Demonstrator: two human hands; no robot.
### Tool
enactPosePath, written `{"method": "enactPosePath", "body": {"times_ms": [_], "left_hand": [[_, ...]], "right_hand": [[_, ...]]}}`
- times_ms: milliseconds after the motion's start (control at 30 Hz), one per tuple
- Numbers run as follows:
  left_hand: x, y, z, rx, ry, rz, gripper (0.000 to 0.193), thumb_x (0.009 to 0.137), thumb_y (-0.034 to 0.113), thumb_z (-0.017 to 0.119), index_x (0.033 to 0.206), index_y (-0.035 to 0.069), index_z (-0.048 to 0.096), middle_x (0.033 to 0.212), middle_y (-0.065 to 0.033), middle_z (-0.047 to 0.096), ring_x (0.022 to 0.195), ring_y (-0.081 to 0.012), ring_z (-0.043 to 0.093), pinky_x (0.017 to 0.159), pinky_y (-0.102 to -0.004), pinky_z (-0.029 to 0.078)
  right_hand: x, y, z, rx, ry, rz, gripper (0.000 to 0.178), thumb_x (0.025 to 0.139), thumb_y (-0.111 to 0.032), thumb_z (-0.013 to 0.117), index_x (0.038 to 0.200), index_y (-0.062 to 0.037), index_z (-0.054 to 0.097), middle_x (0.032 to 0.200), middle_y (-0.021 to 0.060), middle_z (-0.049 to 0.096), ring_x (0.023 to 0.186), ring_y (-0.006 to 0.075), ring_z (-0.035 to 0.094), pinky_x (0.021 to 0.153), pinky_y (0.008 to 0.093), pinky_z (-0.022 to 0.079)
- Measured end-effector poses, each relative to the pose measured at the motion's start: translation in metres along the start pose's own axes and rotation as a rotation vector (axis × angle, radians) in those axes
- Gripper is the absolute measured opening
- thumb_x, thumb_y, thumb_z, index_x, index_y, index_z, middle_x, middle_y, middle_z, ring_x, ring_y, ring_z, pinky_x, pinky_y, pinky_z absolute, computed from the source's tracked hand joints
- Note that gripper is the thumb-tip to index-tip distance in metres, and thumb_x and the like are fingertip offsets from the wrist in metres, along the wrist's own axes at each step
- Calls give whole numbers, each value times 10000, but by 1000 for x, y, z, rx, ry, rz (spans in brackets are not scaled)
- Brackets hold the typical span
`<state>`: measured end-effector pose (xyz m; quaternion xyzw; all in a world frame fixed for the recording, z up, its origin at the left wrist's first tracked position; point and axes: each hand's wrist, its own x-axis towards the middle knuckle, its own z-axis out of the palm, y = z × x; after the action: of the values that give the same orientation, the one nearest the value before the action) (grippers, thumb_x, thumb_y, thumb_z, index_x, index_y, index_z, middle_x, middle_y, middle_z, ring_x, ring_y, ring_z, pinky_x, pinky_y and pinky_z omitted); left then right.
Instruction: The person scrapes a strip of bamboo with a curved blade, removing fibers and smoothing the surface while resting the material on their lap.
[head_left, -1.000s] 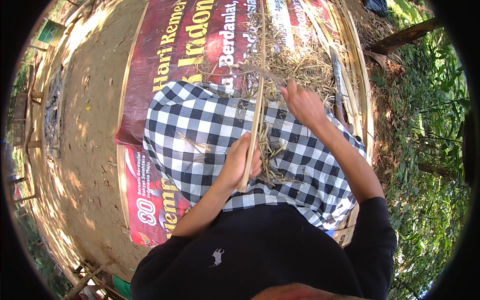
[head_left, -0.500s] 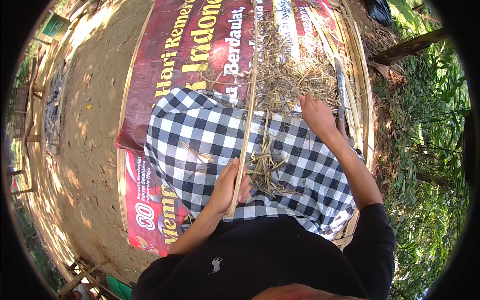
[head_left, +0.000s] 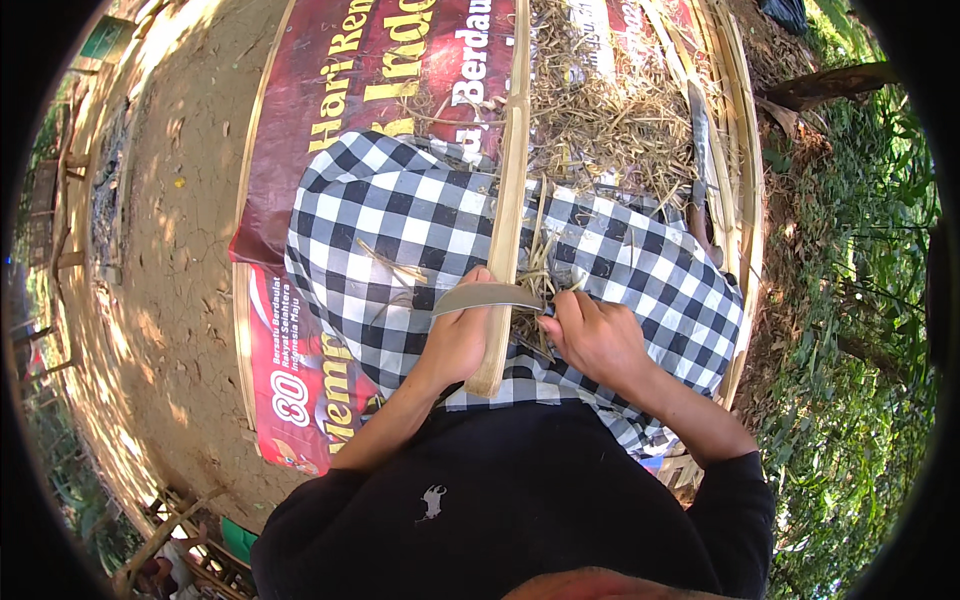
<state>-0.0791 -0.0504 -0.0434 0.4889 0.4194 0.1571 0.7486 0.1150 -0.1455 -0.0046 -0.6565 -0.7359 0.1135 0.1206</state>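
Note:
A long, pale bamboo strip point(head_left: 512, 180) runs from my lap up past the top of the view. My left hand point(head_left: 455, 345) is closed around it near its lower end. In my right hand point(head_left: 600, 338), shut at the strip's right side, is a knife with a curved blade point(head_left: 485, 296). The blade lies crosswise over the strip, its tip reaching above my left hand. Most of the handle is hidden by my fingers. Under both hands a black-and-white checked cloth point(head_left: 400, 225) covers my legs, with bamboo shavings point(head_left: 541, 262) scattered on it.
A red printed banner point(head_left: 272, 190) covers the seat, with a heap of shavings point(head_left: 610, 125) ahead. A long tool with a dark blade point(head_left: 700, 130) lies at the right beside bamboo slats point(head_left: 745, 150). Dirt ground point(head_left: 190, 240) is left; green plants point(head_left: 850, 240) stand right.
My right hand has come back toward me and left, and the curved blade now shows across the strip. The strip appears broader, its lower end shifted slightly up and right.

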Motion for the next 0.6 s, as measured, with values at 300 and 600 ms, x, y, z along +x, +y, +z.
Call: {"method": "enactPosePath", "body": {"times_ms": [300, 600], "left_hand": [[3, 3, 11, 104, 58, 93, 334, 1106, 272, 320, 970, 28, 504, 797, -12, 452, 772, -96, 427, 722, -303, 413], [-1, 2, 15, -12, 56, -2, 347, 1108, 303, 322, 931, 45, 472, 788, 20, 394, 740, -79, 371, 692, -277, 392]], "right_hand": [[22, 42, 36, -203, 118, -42, 414, 1011, -431, 527, 813, -75, 456, 581, 62, 541, 422, 218, 592, 367, 340, 451], [33, 45, 31, -117, 33, 80, 350, 1053, -369, 463, 861, -77, 448, 584, 98, 568, 388, 256, 558, 331, 392, 435]]}}
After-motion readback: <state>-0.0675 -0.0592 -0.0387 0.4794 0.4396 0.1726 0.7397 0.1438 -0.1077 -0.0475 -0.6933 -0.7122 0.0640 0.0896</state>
